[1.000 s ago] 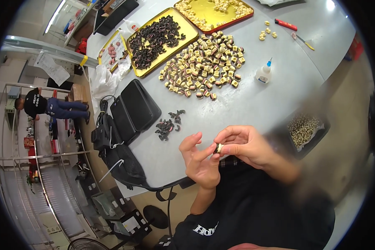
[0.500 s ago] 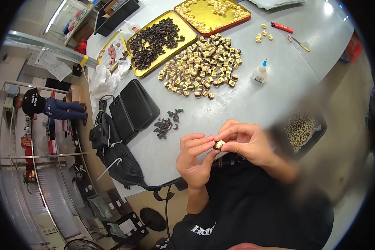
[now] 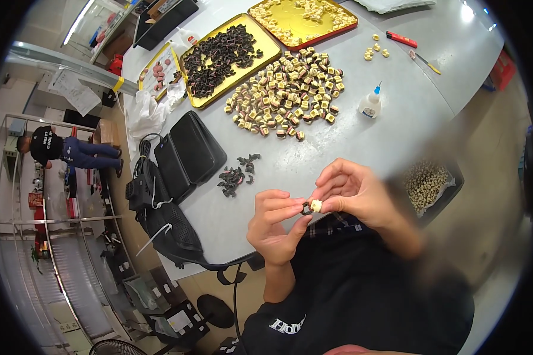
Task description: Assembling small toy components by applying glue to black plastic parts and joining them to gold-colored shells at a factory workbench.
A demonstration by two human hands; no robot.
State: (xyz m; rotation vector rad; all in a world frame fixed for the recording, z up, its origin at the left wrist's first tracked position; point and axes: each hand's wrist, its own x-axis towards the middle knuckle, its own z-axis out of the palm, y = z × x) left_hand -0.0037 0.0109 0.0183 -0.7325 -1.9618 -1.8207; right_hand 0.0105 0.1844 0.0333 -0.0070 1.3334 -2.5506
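Close to my body, over the table's near edge, my left hand [image 3: 276, 228] pinches a small black curved piece [image 3: 306, 208] between thumb and fingers. Beside it, my right hand [image 3: 354, 195] grips a small cream-coloured piece [image 3: 317, 206] by thumb and fingertips. The two pieces sit side by side, touching or nearly so. A few loose black curved pieces [image 3: 232, 179] lie on the table beyond my left hand. Farther off spreads a big heap of joined cream-and-black pieces [image 3: 287, 92].
Behind the heap are a yellow tray of black pieces [image 3: 269, 50] and a red-rimmed tray of cream pieces [image 3: 290, 32]. A dropper bottle [image 3: 370, 105] stands at right. A black case [image 3: 198, 151] lies left. A bin of small pieces [image 3: 429, 183] is beside my right arm. One person [image 3: 71, 148] stands far left.
The black and cream pieces, pressed together before, now show more separately. My right hand has shifted slightly right and its fingers have lifted a little; my left has edged left.
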